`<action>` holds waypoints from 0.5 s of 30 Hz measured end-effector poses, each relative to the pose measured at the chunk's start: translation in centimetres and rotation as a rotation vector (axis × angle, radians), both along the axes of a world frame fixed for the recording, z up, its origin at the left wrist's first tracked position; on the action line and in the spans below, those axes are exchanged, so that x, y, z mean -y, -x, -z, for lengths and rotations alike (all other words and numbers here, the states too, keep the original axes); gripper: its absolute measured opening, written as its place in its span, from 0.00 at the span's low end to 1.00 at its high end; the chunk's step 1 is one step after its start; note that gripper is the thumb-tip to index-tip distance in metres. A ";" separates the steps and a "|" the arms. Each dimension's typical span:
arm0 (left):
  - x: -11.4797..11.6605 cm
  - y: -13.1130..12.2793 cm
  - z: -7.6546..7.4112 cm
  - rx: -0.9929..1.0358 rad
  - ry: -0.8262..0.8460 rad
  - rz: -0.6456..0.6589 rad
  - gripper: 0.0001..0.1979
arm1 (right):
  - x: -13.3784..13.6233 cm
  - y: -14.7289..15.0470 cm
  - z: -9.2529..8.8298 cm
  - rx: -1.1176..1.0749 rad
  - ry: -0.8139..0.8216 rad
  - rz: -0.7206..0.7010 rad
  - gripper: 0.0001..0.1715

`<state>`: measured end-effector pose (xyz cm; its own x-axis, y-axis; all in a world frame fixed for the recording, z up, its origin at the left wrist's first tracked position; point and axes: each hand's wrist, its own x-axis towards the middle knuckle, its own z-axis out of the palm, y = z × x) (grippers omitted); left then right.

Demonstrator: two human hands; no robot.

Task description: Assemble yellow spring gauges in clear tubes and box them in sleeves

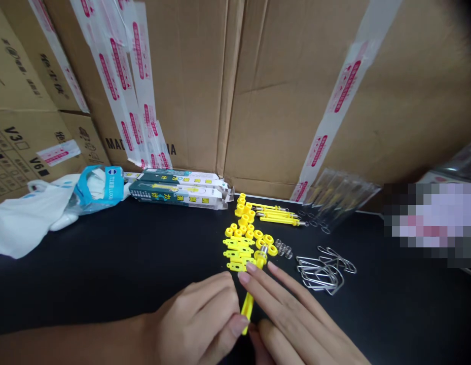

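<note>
Shows a black desk (86,284), closed off along its far edge by tall brown cardboard (189,81) with pink-printed tape (347,86), and at that edge's left end by a printed carton (22,96).

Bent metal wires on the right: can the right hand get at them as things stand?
Probably yes: the bent metal wires lie just beyond the right hand, with nothing visible blocking the way. It lies partly over the yellow tube, though, so it may need to leave that first.

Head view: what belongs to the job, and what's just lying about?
Likely the job:
held yellow rod
yellow caps
yellow rings
flat yellow tabs
small springs
bent wires
printed cartons, perhaps

Likely just lying about:
blue-labelled packet
large cardboard box
</note>
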<state>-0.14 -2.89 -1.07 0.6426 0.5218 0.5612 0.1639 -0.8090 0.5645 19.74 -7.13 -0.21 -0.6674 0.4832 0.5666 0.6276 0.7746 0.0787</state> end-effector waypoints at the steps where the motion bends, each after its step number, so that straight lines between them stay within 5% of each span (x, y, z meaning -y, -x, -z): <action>1: 0.0 0.0 -0.1 0.007 0.007 -0.003 0.22 | -0.2 -0.1 0.0 0.040 -0.023 -0.011 0.13; 7: 0.2 -0.2 0.0 0.037 -0.013 0.027 0.16 | -1.1 -0.6 -0.3 0.069 -0.160 0.033 0.11; 9: 0.2 -0.3 0.0 0.020 0.016 0.048 0.12 | -1.2 -0.8 -0.9 0.096 -0.146 0.040 0.19; 15: 0.1 -0.3 0.1 0.004 0.151 0.051 0.16 | -1.9 -1.6 -2.4 0.144 -0.068 -0.119 0.22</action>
